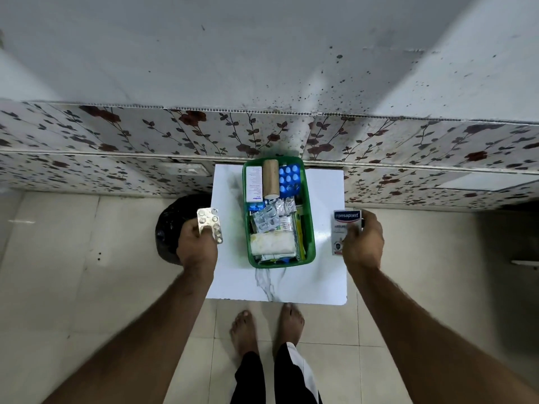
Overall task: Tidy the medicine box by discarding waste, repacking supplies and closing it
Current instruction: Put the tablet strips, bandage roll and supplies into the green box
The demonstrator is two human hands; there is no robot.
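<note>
A green medicine box (309, 228) stands open on a small white table (320, 281). Inside lie a brown bandage roll (271, 179), a white carton (254, 183), a blue blister pack (288, 177), silver pill strips (269, 215) and a white gauze pack (272, 243). My left hand (197, 246) holds a silver blister strip (209, 223) left of the box, at the table's left edge. My right hand (363, 243) grips a Hansaplast plaster box (345, 228) over the table's right side. No lid is visible.
A bin lined with a black bag (172, 225) stands on the floor just left of the table, beneath my left hand. A floral-tiled wall (175, 135) runs behind the table. My bare feet (268, 325) stand at the table's near edge.
</note>
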